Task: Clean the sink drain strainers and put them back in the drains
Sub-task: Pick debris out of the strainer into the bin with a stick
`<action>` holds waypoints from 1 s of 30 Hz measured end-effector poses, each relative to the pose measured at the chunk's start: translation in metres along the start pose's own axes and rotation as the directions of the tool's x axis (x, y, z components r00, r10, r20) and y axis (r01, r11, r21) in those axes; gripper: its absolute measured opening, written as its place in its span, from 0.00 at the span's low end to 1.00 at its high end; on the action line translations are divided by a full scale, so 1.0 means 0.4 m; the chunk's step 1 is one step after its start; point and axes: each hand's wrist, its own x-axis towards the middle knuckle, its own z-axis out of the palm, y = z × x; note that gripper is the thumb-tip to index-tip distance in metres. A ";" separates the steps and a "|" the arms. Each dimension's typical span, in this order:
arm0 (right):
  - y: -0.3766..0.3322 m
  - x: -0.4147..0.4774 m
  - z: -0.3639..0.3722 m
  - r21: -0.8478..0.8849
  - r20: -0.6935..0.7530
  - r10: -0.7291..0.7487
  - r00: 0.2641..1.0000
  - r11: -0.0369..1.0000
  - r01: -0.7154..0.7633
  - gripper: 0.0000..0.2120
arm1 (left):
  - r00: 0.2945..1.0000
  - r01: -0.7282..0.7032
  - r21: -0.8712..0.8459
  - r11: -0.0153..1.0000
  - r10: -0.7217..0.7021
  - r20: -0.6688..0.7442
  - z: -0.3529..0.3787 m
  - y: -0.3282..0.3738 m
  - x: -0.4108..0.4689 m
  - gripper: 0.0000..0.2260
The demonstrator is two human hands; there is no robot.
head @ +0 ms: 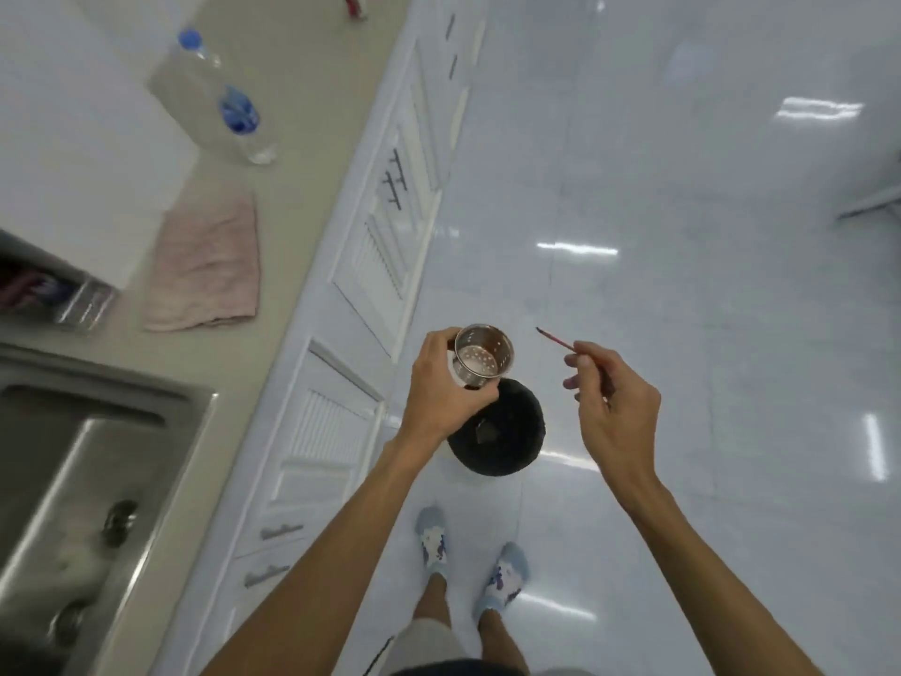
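Steel is catching the light in my left hand (446, 387), where I am holding 1 perforated drain strainer (482, 356), a small cup with holes across its bottom. My fingers are wrapping around its side and my thumb is pressing against its lower edge, so the hand is closing firmly on it, with the open mouth tipping away from me. I am holding it out over the white floor (682, 285), directly above a round black bin (502, 431) that is standing near the cabinet fronts (370, 265). My right hand (614, 397) is pinching a thin reddish stick (556, 340) between thumb and fingertips, its dark tip pointing toward the strainer but staying apart from it. To my left, the steel sink (146, 461) is sitting in the beige counter (312, 139), and I am seeing 2 drain openings in it, blurred. A pink cloth (209, 270) is lying flat on the counter beyond the sink, and a clear bottle (229, 104) with a blue cap is lying farther along. My 2 feet in patterned slippers (431, 534) are standing just behind the bin.
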 end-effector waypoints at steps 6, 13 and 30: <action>-0.307 -0.022 0.095 0.144 0.209 -0.265 0.941 0.960 0.239 0.09 | 0.931 -0.013 -0.035 0.999 -0.001 -0.364 -0.309 0.074 -0.175 0.31; -0.566 -0.184 0.350 0.376 0.462 -0.505 0.729 0.856 0.355 0.08 | 0.720 0.097 -0.066 0.993 -0.116 -0.684 -0.623 0.018 -0.476 0.32; -0.776 -0.728 0.771 0.541 0.720 -0.645 0.254 0.752 0.377 0.08 | 0.308 0.322 -0.229 0.919 -0.330 -0.892 -0.921 -0.294 -1.092 0.36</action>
